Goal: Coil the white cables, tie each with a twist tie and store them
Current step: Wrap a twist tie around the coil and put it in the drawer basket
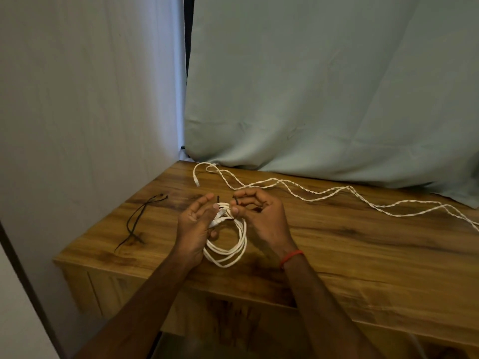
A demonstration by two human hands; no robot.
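A coiled white cable (pixel 228 251) hangs between my hands above the wooden table (pixel 363 255). My left hand (pixel 193 229) holds the coil's top, where its plug ends gather. My right hand (pixel 261 216) pinches one end of a dark twist tie (pixel 235 200) at the top of the coil. The tie's other end sticks up by my left fingertips. A second white cable (pixel 324 190), loosely twisted on itself, lies uncoiled across the back of the table and runs off to the right.
Spare dark twist ties (pixel 137 221) lie on the table's left part. A pale green cloth (pixel 324 99) hangs behind the table and rests on its back edge. A grey wall stands close on the left. The table's front edge is near my forearms.
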